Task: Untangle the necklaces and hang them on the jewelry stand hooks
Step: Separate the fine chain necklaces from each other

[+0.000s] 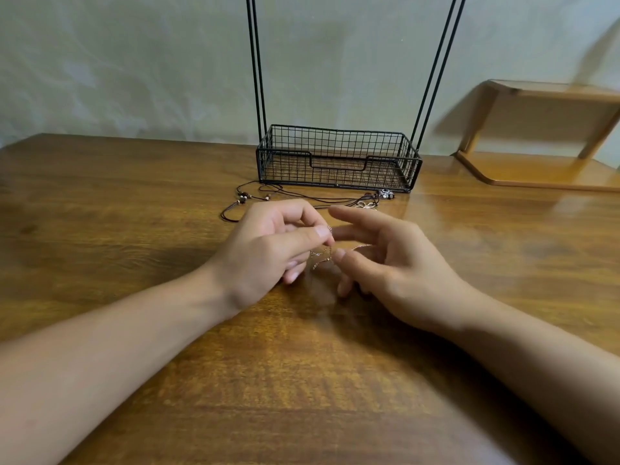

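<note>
I see my left hand (275, 243) pinching the thin chain necklace (320, 258) above the table (134, 203); my right hand (385, 260) is relaxed, fingers spread. The dark cord necklace (302, 196) lies stretched left to right before the jewelry stand (339, 159).

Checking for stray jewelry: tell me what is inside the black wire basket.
The black wire basket shows only its own mesh floor; nothing visible inside. The dark cord necklace lies outside it, on the wooden table.
</note>
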